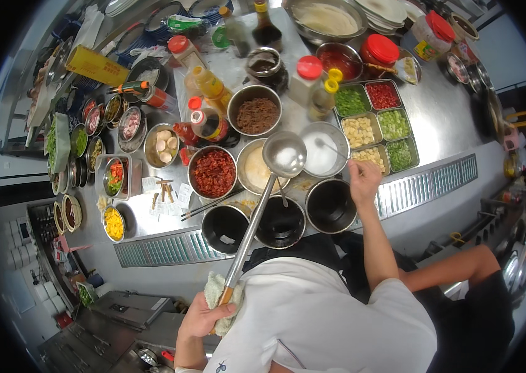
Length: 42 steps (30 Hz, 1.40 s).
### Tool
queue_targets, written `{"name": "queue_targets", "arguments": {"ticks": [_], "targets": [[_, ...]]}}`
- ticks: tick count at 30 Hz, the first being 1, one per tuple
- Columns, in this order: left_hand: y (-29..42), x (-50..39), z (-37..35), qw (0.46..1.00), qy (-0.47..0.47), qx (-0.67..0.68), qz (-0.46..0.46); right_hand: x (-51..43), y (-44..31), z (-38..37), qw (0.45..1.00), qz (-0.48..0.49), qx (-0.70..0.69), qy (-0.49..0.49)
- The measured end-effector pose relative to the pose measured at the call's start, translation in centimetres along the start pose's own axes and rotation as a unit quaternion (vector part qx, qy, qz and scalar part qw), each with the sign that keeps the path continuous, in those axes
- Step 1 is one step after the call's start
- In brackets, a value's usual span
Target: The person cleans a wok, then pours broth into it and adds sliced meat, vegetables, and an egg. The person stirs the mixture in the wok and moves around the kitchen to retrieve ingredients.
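Observation:
My left hand (207,314) grips the wooden handle end of a long steel ladle (251,233), with a pale cloth (218,284) bunched around it. The ladle's round bowl (285,154) hangs over the gap between a bowl of pale yellowish granules (250,165) and a steel bowl of white granules (321,165). Something white shows in the ladle; whether it is powder or glare I cannot tell. My right hand (365,182) pinches the handle of a small metal spoon (326,145), its tip over the white granules.
Dark, deep pots (331,207) line the counter's near edge. Chopped vegetables fill a divided metal tray (368,128) on the right. Chilli paste (212,172), sauce bottles (209,123) and minced brown food (256,114) stand close by. Another person's arm (454,270) is at my right.

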<state>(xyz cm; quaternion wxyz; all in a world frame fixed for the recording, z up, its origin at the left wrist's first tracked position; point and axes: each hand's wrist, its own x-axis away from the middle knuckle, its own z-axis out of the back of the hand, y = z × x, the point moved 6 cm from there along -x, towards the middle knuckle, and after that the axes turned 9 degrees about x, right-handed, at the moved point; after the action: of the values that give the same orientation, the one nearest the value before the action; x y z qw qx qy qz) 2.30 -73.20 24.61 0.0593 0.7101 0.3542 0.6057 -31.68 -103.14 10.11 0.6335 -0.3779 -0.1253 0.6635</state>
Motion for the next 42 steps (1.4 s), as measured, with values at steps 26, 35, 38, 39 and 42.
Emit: {"name": "queue_targets", "arguments": {"ticks": [26, 35, 38, 39, 42], "targets": [[2.6, -1.2, -1.2, 1.000, 0.017, -0.001, 0.003, -0.9, -1.3, 2.4, 0.996, 0.054, 0.013, 0.066], [2.5, -1.1, -0.8, 1.000, 0.015, -0.012, -0.009, 1.4, 2.3, -2.6, 0.997, -0.058, -0.024, -0.049], [2.7, -1.0, -1.0, 1.000, 0.010, -0.024, -0.002, 1.8, 4.7, -2.9, 0.960, -0.236, -0.136, -0.065], [2.8, -1.0, -1.1, 0.999, 0.010, -0.031, 0.000, 2.1, 5.4, -3.1, 0.929, -0.307, -0.193, -0.075], [3.0, -0.8, -1.7, 1.000, 0.018, -0.025, -0.001, 1.9, 6.0, -1.9, 0.899, -0.352, -0.255, -0.050]]}}
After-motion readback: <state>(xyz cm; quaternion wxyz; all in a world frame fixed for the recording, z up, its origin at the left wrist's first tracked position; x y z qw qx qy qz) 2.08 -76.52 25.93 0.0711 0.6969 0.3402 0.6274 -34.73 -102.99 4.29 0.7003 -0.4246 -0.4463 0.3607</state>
